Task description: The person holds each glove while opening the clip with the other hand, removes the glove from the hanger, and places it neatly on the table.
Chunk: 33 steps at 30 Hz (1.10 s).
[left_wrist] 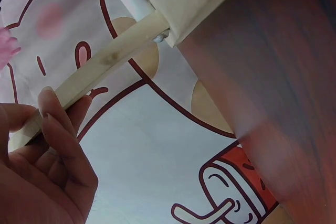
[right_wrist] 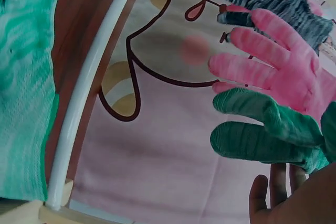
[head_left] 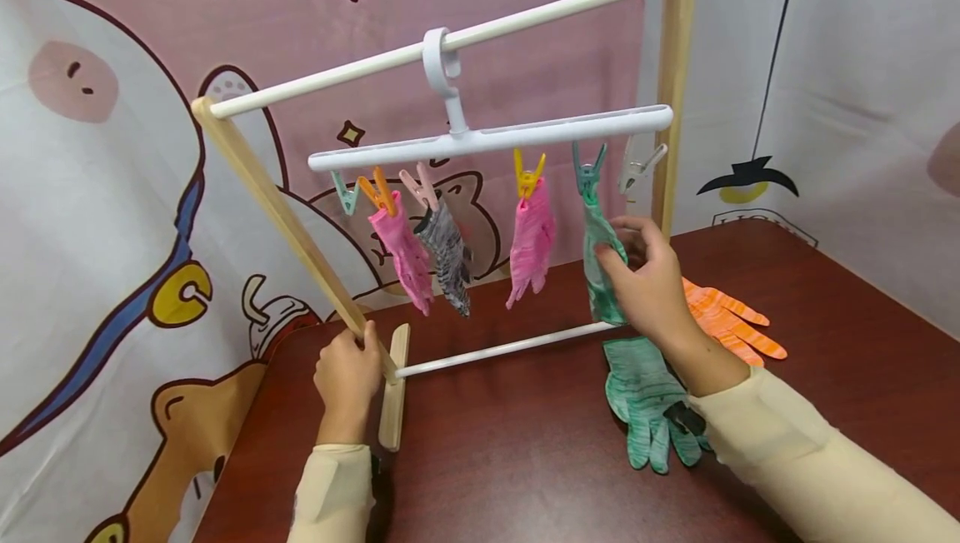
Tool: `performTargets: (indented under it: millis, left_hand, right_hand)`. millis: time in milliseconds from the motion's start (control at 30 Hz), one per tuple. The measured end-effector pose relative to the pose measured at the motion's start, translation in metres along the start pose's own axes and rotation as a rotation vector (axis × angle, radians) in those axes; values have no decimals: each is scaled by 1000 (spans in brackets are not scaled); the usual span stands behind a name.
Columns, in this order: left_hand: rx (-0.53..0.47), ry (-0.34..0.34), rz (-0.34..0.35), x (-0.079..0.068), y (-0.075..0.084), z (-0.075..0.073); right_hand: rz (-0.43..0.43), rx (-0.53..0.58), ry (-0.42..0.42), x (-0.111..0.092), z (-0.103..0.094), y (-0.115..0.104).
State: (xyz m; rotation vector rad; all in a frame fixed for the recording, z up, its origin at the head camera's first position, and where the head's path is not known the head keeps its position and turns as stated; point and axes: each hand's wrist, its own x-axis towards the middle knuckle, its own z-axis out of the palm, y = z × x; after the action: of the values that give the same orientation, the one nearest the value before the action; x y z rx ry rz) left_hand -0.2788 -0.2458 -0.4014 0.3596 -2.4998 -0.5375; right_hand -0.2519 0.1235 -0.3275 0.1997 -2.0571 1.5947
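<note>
My left hand grips the left wooden post of a drying rack near its lower end; the left wrist view shows the fingers curled round the wood. My right hand is at the right edge of a hanging green glove, thumb overlapping it. In the right wrist view the fingers are loosely bent beside that glove, not closed on it. A blue-grey clothespin holds this glove by its cuff below the white hanger.
Two pink gloves and a grey-black glove hang from other clothespins. Pale green and white clothespins carry nothing. A green glove and an orange glove lie on the dark red table. Printed cloth hangs behind.
</note>
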Motion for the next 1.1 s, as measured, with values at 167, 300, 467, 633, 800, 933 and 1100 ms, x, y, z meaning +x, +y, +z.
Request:
performTargets:
  millis: [167, 300, 467, 633, 800, 933, 1100]
  left_hand:
    - [-5, 7, -2, -1, 1, 0]
    - [0, 3, -7, -1, 1, -1]
    - [35, -45, -19, 0, 2, -4]
    - [175, -177, -9, 0, 4, -19]
    - [299, -266, 23, -11, 23, -56]
    - [229, -173, 143, -30, 67, -79]
    - [39, 31, 390, -44, 125, -84]
  right_hand:
    - [3, 7, 20, 1, 0, 19]
    - [-7, 8, 17, -1, -1, 21]
    - [-34, 16, 6, -5, -3, 17]
    - [-50, 24, 1, -7, -4, 18]
    - [-47, 26, -24, -9, -5, 19]
    - [-49, 27, -34, -10, -5, 16]
    - [-71, 45, -31, -14, -6, 2]
